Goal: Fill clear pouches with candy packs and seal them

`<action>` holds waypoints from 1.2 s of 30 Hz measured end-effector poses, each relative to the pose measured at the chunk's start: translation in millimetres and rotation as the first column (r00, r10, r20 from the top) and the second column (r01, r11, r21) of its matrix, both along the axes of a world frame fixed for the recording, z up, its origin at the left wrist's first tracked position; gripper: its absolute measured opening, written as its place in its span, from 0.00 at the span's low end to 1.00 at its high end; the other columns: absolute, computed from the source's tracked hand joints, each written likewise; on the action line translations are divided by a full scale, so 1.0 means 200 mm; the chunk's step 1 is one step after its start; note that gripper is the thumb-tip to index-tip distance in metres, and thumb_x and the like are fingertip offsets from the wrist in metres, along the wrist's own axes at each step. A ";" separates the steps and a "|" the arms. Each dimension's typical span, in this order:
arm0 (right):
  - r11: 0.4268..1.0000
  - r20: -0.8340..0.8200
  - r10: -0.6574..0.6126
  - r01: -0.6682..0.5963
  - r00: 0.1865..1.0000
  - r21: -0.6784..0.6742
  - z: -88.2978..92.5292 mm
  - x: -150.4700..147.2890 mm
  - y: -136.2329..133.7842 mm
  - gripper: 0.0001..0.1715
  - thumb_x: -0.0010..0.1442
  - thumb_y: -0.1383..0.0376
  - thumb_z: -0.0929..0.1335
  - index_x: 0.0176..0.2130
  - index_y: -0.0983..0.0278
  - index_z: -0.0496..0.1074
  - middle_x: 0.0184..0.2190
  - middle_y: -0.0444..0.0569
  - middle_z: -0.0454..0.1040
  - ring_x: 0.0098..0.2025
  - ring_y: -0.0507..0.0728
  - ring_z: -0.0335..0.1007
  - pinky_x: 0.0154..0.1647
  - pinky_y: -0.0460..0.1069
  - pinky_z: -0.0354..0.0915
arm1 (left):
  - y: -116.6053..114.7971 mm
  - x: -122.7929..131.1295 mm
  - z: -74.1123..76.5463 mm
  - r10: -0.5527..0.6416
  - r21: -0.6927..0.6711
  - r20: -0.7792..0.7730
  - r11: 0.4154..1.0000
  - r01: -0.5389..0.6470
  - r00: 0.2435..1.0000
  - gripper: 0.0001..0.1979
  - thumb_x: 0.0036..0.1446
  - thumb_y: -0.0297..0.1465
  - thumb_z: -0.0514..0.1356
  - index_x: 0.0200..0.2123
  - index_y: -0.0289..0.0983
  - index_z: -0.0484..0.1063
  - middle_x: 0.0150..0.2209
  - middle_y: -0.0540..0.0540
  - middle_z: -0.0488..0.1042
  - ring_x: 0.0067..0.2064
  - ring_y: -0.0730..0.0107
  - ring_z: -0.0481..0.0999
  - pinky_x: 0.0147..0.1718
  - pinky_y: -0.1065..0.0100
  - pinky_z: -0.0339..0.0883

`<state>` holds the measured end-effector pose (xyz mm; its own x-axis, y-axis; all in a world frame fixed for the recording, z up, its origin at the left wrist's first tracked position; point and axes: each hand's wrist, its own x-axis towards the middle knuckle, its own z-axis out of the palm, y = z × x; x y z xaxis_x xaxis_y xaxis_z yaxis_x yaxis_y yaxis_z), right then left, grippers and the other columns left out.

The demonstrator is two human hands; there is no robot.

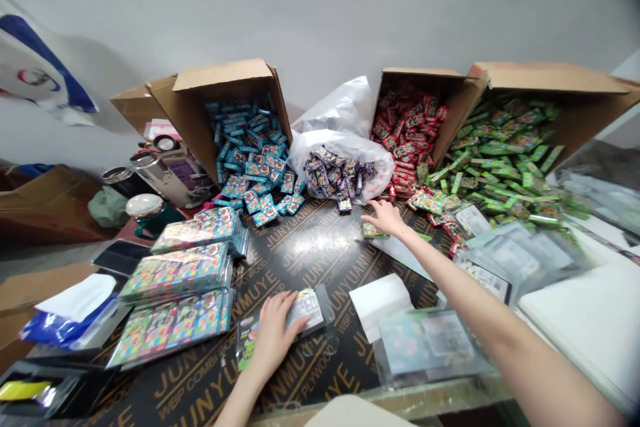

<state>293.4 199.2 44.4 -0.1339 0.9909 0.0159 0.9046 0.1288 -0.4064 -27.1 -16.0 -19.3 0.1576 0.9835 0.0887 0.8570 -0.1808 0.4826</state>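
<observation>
My left hand lies with its fingers spread over a flat clear pouch with a printed card in it, on the near middle of the table. My right hand is stretched forward, thumb and fingers apart, just in front of an open plastic bag of small purple packets. Below its fingers lies a green packet; whether they touch it I cannot tell. Red packets spill from a carton just beyond that hand.
Blue packets and green packets spill from tipped cartons along the wall. Stacks of filled packs stand at left beside a dark green flask. Clear pouches and folded white paper lie at near right.
</observation>
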 end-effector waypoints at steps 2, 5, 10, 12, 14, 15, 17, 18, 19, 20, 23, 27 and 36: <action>0.999 0.023 -0.026 0.025 0.999 0.044 -0.02 -0.08 0.06 0.38 0.49 0.49 0.67 0.54 0.63 0.59 0.45 0.60 0.67 0.49 0.67 0.60 0.45 0.57 0.55 | -0.02 0.01 -0.04 -0.006 -0.014 0.021 1.000 0.006 1.000 0.25 0.50 0.41 0.57 0.51 0.39 0.64 0.50 0.39 0.67 0.53 0.55 0.64 0.53 0.48 0.52; 0.991 0.059 -0.112 0.108 0.992 0.077 -0.05 -0.26 0.15 0.47 0.48 0.46 0.66 0.59 0.63 0.50 0.43 0.61 0.69 0.47 0.67 0.63 0.45 0.59 0.56 | -0.04 0.03 -0.05 0.001 -0.017 0.056 1.000 0.000 0.998 0.27 0.48 0.42 0.59 0.51 0.40 0.65 0.50 0.40 0.68 0.53 0.53 0.64 0.53 0.47 0.52; 0.982 0.050 -0.186 0.183 0.981 0.051 -0.09 -0.41 0.18 0.47 0.48 0.56 0.68 0.60 0.65 0.46 0.38 0.59 0.72 0.41 0.65 0.68 0.41 0.56 0.59 | -0.04 -0.01 -0.02 0.046 -0.083 0.197 0.996 -0.030 0.979 0.27 0.42 0.40 0.64 0.48 0.41 0.69 0.48 0.40 0.70 0.51 0.52 0.67 0.51 0.49 0.58; 0.989 -0.038 -0.142 0.143 0.989 0.038 -0.10 -0.43 0.09 0.46 0.48 0.59 0.67 0.60 0.65 0.45 0.37 0.56 0.73 0.38 0.63 0.69 0.37 0.53 0.61 | -0.03 -0.02 0.03 0.122 -0.102 0.299 0.990 -0.096 0.946 0.23 0.44 0.39 0.63 0.46 0.40 0.70 0.48 0.40 0.70 0.50 0.53 0.67 0.51 0.50 0.58; 0.999 -0.220 -0.004 0.015 0.975 0.048 -0.10 -0.44 -0.06 0.46 0.47 0.62 0.67 0.60 0.64 0.44 0.36 0.52 0.72 0.36 0.59 0.69 0.36 0.51 0.62 | 0.01 0.00 0.11 0.242 -0.147 0.437 0.969 -0.197 0.866 0.21 0.47 0.39 0.61 0.45 0.38 0.70 0.47 0.40 0.70 0.50 0.56 0.68 0.52 0.52 0.57; 0.994 -0.323 0.103 -0.083 0.941 0.074 -0.09 -0.44 -0.15 0.46 0.47 0.63 0.66 0.60 0.63 0.44 0.37 0.50 0.72 0.36 0.58 0.69 0.37 0.50 0.62 | 0.03 0.01 0.16 0.302 -0.200 0.518 0.952 -0.230 0.801 0.21 0.47 0.40 0.61 0.44 0.37 0.70 0.46 0.40 0.71 0.50 0.57 0.69 0.52 0.53 0.57; 0.941 -0.448 0.339 -0.302 0.827 0.156 -0.04 -0.43 -0.34 0.45 0.46 0.67 0.66 0.60 0.62 0.45 0.40 0.49 0.70 0.39 0.57 0.67 0.42 0.51 0.61 | 0.09 0.07 0.24 0.402 -0.371 0.695 0.911 -0.181 0.596 0.23 0.48 0.41 0.60 0.45 0.34 0.69 0.45 0.39 0.72 0.47 0.59 0.71 0.48 0.56 0.62; 0.897 -0.456 0.441 -0.399 0.773 0.191 -0.01 -0.42 -0.42 0.44 0.45 0.68 0.66 0.59 0.61 0.47 0.42 0.49 0.69 0.42 0.57 0.66 0.45 0.51 0.60 | 0.12 0.10 0.28 0.437 -0.447 0.761 0.889 -0.101 0.480 0.24 0.49 0.43 0.59 0.45 0.33 0.68 0.43 0.38 0.73 0.44 0.60 0.73 0.45 0.58 0.65; 0.852 -0.436 0.521 -0.478 0.734 0.214 0.02 -0.41 -0.49 0.43 0.45 0.69 0.65 0.59 0.61 0.49 0.44 0.49 0.68 0.45 0.57 0.64 0.47 0.52 0.58 | 0.14 0.14 0.31 0.466 -0.500 0.801 0.866 -0.007 0.376 0.24 0.50 0.44 0.57 0.44 0.31 0.68 0.41 0.38 0.74 0.41 0.60 0.74 0.41 0.59 0.67; 0.816 -0.397 0.576 -0.533 0.714 0.226 0.05 -0.40 -0.56 0.42 0.45 0.70 0.66 0.58 0.61 0.51 0.44 0.49 0.68 0.46 0.58 0.63 0.49 0.53 0.56 | 0.16 0.17 0.33 0.482 -0.527 0.824 0.845 0.091 0.300 0.24 0.50 0.44 0.57 0.43 0.30 0.69 0.39 0.38 0.74 0.38 0.61 0.75 0.37 0.61 0.69; 0.793 -0.263 0.609 -0.564 0.748 0.231 0.11 -0.36 -0.70 0.39 0.47 0.66 0.67 0.57 0.62 0.54 0.44 0.52 0.68 0.45 0.61 0.62 0.48 0.56 0.54 | 0.18 0.26 0.36 0.500 -0.531 0.845 0.827 0.186 0.191 0.22 0.43 0.37 0.65 0.40 0.31 0.69 0.35 0.41 0.75 0.30 0.67 0.75 0.30 0.67 0.69; 0.792 -0.235 0.610 -0.566 0.757 0.230 0.12 -0.34 -0.82 0.44 0.46 0.54 0.70 0.58 0.61 0.53 0.43 0.54 0.68 0.44 0.62 0.61 0.47 0.57 0.55 | 0.17 0.30 0.35 0.514 -0.518 0.854 0.854 0.046 0.083 0.25 0.39 0.31 0.68 0.43 0.33 0.66 0.29 0.47 0.75 0.27 0.73 0.74 0.29 0.71 0.67; 0.804 -0.346 0.595 -0.529 0.726 0.272 0.08 -0.35 -0.87 0.47 0.43 0.64 0.69 0.59 0.59 0.49 0.51 0.53 0.62 0.52 0.63 0.57 0.53 0.58 0.51 | 0.07 0.25 0.33 0.278 -0.395 0.772 0.914 0.089 0.571 0.35 0.42 0.39 0.64 0.53 0.34 0.59 0.34 0.42 0.74 0.35 0.63 0.74 0.38 0.60 0.66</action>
